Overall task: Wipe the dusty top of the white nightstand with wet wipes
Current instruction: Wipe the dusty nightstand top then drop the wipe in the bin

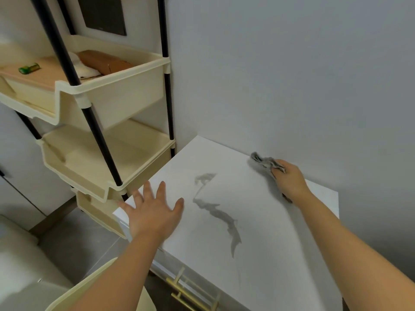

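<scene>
The white nightstand point(269, 221) fills the lower right, set against the wall. Dark grey streaks of dust point(215, 212) run across the middle of its top. My right hand point(289, 179) is at the back of the top near the wall, shut on a crumpled, greyed wet wipe point(263, 161) that touches the surface. My left hand point(155, 209) hovers flat over the nightstand's left edge, fingers spread, holding nothing.
A cream tiered trolley point(107, 158) with black poles stands directly left of the nightstand; its top tray holds a brown packet point(105, 62) and a green object point(29, 68). Gold drawer handles point(184, 292) show on the nightstand's front. A cream rim point(89, 286) sits below my left arm.
</scene>
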